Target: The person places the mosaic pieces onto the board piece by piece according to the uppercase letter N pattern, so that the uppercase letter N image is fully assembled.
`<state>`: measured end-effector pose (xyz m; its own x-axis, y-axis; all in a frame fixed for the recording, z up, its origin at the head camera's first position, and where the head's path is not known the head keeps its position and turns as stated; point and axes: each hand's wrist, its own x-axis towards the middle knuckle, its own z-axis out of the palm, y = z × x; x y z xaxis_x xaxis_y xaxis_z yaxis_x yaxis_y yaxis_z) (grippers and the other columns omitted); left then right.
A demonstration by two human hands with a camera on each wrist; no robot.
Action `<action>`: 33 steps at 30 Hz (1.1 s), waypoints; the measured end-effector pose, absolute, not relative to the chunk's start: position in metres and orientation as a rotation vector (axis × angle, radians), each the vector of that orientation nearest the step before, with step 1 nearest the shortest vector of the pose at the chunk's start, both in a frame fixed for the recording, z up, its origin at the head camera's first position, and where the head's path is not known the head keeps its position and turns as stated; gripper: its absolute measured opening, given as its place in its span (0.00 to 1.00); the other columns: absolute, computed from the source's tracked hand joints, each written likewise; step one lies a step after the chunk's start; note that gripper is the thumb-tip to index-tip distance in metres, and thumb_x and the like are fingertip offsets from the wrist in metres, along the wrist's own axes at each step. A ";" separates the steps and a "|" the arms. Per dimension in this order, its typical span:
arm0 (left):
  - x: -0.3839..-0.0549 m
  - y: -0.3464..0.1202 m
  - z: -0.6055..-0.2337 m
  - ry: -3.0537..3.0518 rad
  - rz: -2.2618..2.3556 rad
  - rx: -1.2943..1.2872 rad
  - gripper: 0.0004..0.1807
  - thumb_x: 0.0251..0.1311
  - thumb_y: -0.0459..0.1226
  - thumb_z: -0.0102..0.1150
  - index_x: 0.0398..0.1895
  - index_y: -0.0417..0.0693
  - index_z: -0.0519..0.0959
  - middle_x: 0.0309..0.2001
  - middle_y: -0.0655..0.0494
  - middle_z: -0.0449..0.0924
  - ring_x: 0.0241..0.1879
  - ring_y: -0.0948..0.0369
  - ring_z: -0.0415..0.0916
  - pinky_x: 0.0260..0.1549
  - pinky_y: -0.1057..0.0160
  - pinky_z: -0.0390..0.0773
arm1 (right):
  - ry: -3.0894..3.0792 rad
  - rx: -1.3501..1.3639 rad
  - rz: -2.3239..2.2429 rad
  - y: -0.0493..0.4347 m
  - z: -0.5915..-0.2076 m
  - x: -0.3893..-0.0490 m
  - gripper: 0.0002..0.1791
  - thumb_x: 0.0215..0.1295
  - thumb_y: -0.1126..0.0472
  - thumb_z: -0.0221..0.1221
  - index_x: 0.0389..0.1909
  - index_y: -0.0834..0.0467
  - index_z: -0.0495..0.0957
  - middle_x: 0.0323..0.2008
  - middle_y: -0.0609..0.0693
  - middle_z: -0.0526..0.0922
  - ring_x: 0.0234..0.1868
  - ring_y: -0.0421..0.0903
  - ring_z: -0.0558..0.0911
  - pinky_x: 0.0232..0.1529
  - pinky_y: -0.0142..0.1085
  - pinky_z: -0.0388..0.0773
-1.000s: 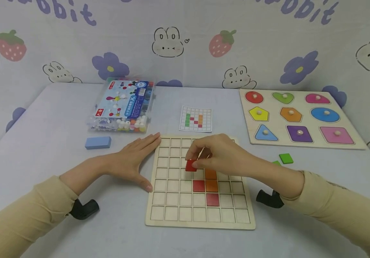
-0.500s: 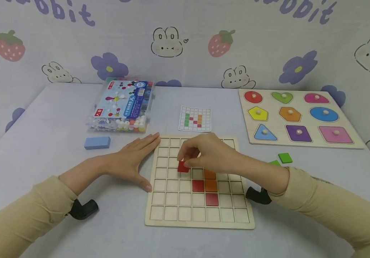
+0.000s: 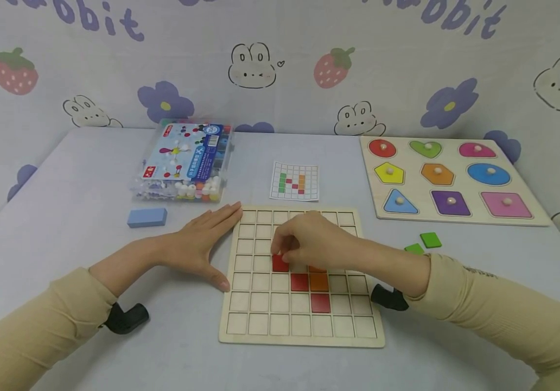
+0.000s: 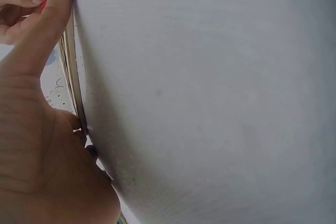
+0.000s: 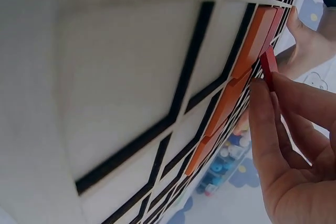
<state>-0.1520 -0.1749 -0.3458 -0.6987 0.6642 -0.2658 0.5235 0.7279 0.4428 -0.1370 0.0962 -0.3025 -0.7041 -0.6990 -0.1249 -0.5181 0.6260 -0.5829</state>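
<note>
My right hand [image 3: 311, 241] pinches a red square tile [image 3: 280, 263] between thumb and fingers, low over a cell of the wooden grid board [image 3: 280, 326]. In the right wrist view that red tile [image 5: 269, 66] is tilted at the fingertips. Two other red tiles lie in cells nearby, one [image 3: 300, 282] beside an orange tile [image 3: 319, 282] and one [image 3: 320, 303] nearer the front. More orange tiles [image 5: 223, 106] run in a line, partly hidden by the hand in the head view. My left hand [image 3: 197, 247] rests spread along the board's left edge, its thumb touching the rim.
Behind the board lies a pattern card [image 3: 294, 181]. A clear case of beads [image 3: 182, 157] and a blue block [image 3: 147, 218] are at the left. Two green tiles [image 3: 430, 240] lie right of the board, below a knobbed shape puzzle [image 3: 456, 179].
My right hand has moved left, then lowered toward the board with the red tile. The left hand stays in place.
</note>
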 end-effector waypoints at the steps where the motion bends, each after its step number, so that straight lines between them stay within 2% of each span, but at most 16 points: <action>1: -0.152 -0.175 -0.346 2.521 0.471 0.911 0.74 0.40 0.63 0.74 0.80 0.43 0.38 0.82 0.48 0.30 0.81 0.46 0.30 0.79 0.38 0.38 | 2.512 -0.981 -0.740 0.096 -0.303 -0.137 0.06 0.60 0.68 0.66 0.34 0.53 0.85 0.29 0.43 0.86 0.33 0.37 0.79 0.38 0.26 0.79; 13: -0.152 -0.175 -0.347 2.516 0.472 0.916 0.73 0.40 0.63 0.74 0.80 0.43 0.38 0.82 0.48 0.30 0.81 0.46 0.30 0.78 0.38 0.38 | 2.553 -0.986 -0.681 0.097 -0.306 -0.138 0.05 0.60 0.66 0.66 0.33 0.53 0.86 0.29 0.41 0.87 0.34 0.36 0.79 0.40 0.27 0.79; 22: -0.152 -0.175 -0.347 2.513 0.476 0.920 0.73 0.41 0.63 0.74 0.80 0.43 0.38 0.82 0.48 0.29 0.81 0.46 0.30 0.78 0.38 0.38 | 2.575 -0.982 -0.683 0.101 -0.296 -0.141 0.05 0.62 0.63 0.65 0.38 0.54 0.86 0.35 0.44 0.88 0.35 0.38 0.83 0.39 0.28 0.81; 33: -0.152 -0.176 -0.347 2.521 0.469 0.927 0.73 0.40 0.63 0.74 0.80 0.43 0.38 0.82 0.48 0.29 0.81 0.45 0.30 0.78 0.38 0.38 | 2.679 -0.841 -0.709 0.142 -0.274 -0.149 0.07 0.63 0.63 0.64 0.41 0.54 0.86 0.36 0.46 0.88 0.38 0.42 0.83 0.39 0.32 0.81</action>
<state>-0.1524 -0.1756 -0.3471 -0.6939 0.6713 -0.2606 0.5326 0.7220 0.4417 -0.1491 0.1424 -0.2741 -0.8038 -0.5888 -0.0850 -0.4698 0.7158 -0.5166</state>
